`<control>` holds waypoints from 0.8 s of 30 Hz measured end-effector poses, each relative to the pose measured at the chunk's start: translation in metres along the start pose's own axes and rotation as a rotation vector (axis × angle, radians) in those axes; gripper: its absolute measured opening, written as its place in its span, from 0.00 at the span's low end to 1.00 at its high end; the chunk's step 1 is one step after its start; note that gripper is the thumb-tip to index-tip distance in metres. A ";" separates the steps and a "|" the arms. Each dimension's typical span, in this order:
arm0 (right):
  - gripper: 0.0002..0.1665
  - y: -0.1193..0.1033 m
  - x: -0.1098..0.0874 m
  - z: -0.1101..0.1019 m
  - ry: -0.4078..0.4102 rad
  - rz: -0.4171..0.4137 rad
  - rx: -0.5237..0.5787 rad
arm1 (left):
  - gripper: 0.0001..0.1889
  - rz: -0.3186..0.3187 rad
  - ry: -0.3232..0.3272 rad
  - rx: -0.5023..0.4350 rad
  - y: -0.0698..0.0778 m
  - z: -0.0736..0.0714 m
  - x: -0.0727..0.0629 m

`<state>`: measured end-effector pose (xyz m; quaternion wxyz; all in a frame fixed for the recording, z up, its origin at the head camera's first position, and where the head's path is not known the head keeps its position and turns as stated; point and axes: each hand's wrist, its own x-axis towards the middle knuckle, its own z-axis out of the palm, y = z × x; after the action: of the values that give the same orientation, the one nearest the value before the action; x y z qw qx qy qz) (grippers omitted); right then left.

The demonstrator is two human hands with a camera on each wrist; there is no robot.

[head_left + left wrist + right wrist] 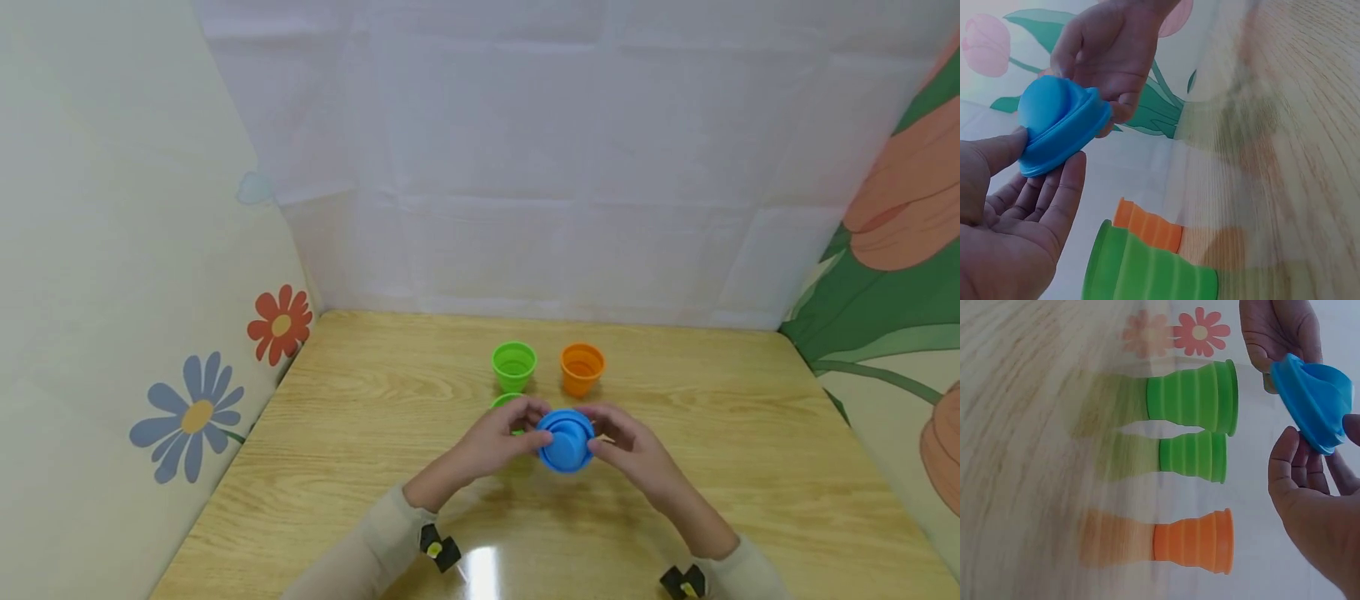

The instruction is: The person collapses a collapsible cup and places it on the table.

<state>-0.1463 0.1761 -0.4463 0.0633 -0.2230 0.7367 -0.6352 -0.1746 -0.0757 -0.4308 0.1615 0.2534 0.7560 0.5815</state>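
A blue collapsible silicone cup (pixel 566 448) is held above the table between both hands, its base side turned up. It is folded part way, with its wall pushed in unevenly, as the left wrist view shows. The left hand (pixel 508 437) pinches its rim on one side, thumb on top and fingers beneath. On the opposite side the right hand (pixel 636 454) pinches the rim between thumb and fingers. Just behind the left hand stands a green cup (pixel 1194 397), mostly hidden by that hand in the head view.
Farther back stand a second green cup (pixel 513 367) and an orange cup (pixel 582 371), both upright and extended with mouths up. The wooden table (pixel 750 433) meets a white cloth backdrop (pixel 525 167) behind and flower-printed panels at both sides.
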 end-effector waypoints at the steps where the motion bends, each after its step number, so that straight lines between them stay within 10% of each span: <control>1: 0.25 0.000 -0.001 0.000 0.000 -0.003 0.011 | 0.18 -0.007 0.009 -0.023 0.000 0.000 0.000; 16: 0.23 -0.004 0.002 0.004 -0.015 -0.009 0.009 | 0.16 -0.074 -0.104 -0.107 0.003 0.001 0.001; 24: 0.27 -0.003 0.001 0.003 -0.016 -0.017 0.036 | 0.17 -0.038 -0.013 -0.101 0.005 0.004 0.001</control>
<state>-0.1452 0.1731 -0.4436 0.0676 -0.2331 0.7228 -0.6471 -0.1723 -0.0710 -0.4270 0.1900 0.2340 0.7295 0.6140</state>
